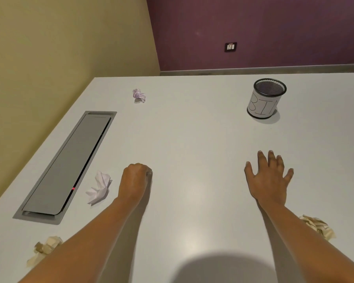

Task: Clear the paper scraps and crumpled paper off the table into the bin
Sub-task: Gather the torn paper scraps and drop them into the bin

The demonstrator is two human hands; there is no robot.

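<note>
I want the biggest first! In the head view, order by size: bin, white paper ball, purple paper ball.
1. bin
2. white paper ball
3. purple paper ball, though it lies far off, so its true size is unsure.

grey cable hatch point(67, 166) recessed, red light point(73, 188) at edge | wall socket point(230, 46) on purple wall point(274, 23)

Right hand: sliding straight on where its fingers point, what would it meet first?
Probably the bin, standing ahead of the open right hand; only bare table shows between them, though depth is unclear.
</note>
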